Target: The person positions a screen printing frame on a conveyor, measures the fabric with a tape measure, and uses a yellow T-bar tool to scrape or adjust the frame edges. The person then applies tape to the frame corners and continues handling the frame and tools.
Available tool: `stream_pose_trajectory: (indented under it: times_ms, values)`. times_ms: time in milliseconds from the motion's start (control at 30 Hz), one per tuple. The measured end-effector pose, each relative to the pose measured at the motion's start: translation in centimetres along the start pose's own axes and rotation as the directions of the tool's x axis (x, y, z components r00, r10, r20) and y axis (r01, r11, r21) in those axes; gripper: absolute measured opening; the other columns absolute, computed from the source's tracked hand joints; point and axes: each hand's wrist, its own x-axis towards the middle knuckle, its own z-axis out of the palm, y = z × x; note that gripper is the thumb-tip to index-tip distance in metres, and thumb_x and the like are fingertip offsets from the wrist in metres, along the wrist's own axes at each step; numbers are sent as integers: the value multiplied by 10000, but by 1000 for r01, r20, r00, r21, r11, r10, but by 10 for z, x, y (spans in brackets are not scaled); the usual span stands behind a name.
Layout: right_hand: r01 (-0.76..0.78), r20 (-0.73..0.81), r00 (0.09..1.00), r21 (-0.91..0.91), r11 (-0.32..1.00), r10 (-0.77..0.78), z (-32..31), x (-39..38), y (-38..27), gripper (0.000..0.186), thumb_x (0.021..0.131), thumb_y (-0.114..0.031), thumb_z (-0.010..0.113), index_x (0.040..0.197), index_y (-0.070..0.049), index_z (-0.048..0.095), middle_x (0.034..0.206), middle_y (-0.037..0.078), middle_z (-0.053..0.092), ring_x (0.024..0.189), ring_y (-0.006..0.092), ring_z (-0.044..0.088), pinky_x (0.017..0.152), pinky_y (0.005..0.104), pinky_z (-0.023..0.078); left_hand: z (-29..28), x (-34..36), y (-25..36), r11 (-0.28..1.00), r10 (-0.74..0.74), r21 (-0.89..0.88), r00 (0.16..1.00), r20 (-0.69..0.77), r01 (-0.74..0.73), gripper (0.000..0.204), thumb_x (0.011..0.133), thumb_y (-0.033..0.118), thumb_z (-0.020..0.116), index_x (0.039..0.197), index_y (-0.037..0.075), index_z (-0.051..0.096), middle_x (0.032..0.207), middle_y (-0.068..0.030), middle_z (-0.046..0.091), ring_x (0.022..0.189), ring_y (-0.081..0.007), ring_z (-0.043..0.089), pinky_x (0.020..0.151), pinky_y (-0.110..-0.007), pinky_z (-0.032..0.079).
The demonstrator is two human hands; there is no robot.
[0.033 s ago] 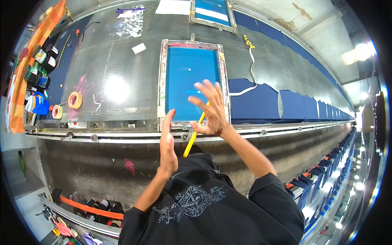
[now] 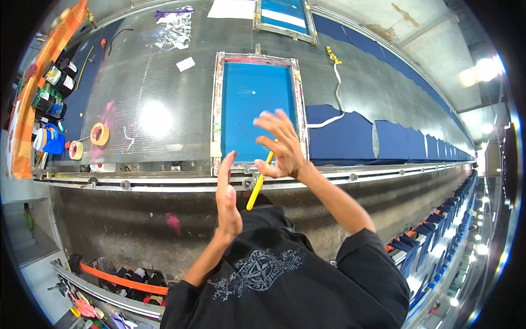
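Two bare hands show in the head view: the left hand's [image 2: 227, 200] grip is flat and empty, the right's [image 2: 282, 153] spread beside a yellow stick [image 2: 255, 191], whether steadying it cannot be told. Beyond them, a framed blue screen [image 2: 251, 96] lies on the worktop [image 2: 178, 98]. The step seems a gesture between manipulations; handling the stick next would call for closing the right grip.

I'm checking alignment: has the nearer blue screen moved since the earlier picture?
No. The nearer blue screen sits at the same place along the metal rail, with no visible shift either way.
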Motion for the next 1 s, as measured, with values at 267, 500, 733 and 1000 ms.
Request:
stream_pose_trajectory:
  times_ms: [267, 500, 733, 1000]
  values:
    - [-120, 6, 993, -57, 991, 121, 16, 4, -1, 476, 901, -354, 653, 550, -88, 471, 550, 88, 417, 531, 281, 440, 571, 411, 353, 28, 11, -21, 995, 64, -30, 850, -523, -94, 632, 1148, 433, 203, 1395, -60, 512, 1389, -206, 600, 1348, -286, 540, 1192, -415, 357]
    - [-669, -31, 736, -190, 719, 676, 1, -21, -83, 567, 1015, -483, 601, 630, -68, 577, 537, 114, 564, 495, 315, 570, 548, 451, 431, 10, 79, -29, 971, -112, -239, 833, -542, -25, 535, 1159, 381, 299, 1234, -22, 642, 1191, -156, 709, 1190, -237, 639, 1099, -383, 434]
    - [-508, 715, 477, -251, 824, 512, -50, 25, -53, 610, 1044, -538, 500, 1380, -38, 591, 734, 188, 702, 701, 414, 698, 656, 522, 513, -3, 87, -31, 980, -159, -166, 938, -308, 112, 418, 1145, 301, 393, 1226, -12, 658, 1069, -123, 728, 1049, -193, 651, 975, -345, 486]
    - [-848, 987, 160, 141, 511, -7, 6, 37, 0, 352, 977, -341, 633, 1108, -27, 722, 829, 104, 707, 799, 210, 646, 736, 391, 493, 4, 88, -31, 934, -285, -306, 901, -327, 184, 640, 1152, 425, 326, 991, -49, 725, 896, -141, 733, 913, -208, 689, 882, -342, 524]
